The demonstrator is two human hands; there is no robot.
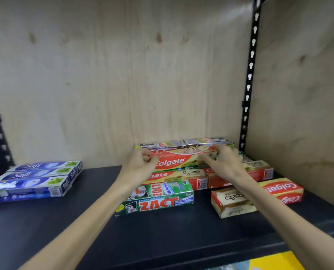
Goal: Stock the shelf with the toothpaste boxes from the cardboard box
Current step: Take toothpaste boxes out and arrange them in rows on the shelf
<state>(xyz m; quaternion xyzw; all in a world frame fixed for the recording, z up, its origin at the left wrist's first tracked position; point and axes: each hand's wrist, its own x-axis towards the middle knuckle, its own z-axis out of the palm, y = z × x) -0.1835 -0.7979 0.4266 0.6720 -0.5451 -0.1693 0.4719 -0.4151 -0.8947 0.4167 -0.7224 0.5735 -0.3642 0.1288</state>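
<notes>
A red and cream Colgate box lies lengthwise on top of a stack of toothpaste boxes at the back of the dark shelf. My left hand grips its left end with curled fingers. My right hand holds its right end, fingers curled over the top edge. Under it lies another Colgate box. Dark Zact boxes line the back wall behind it. The cardboard box is out of view.
Two green Zact boxes lie in front of the stack. Three blue Safi boxes sit at the left. Red Colgate boxes and a cream box lie at the right. A black slotted upright stands beside the plywood back wall.
</notes>
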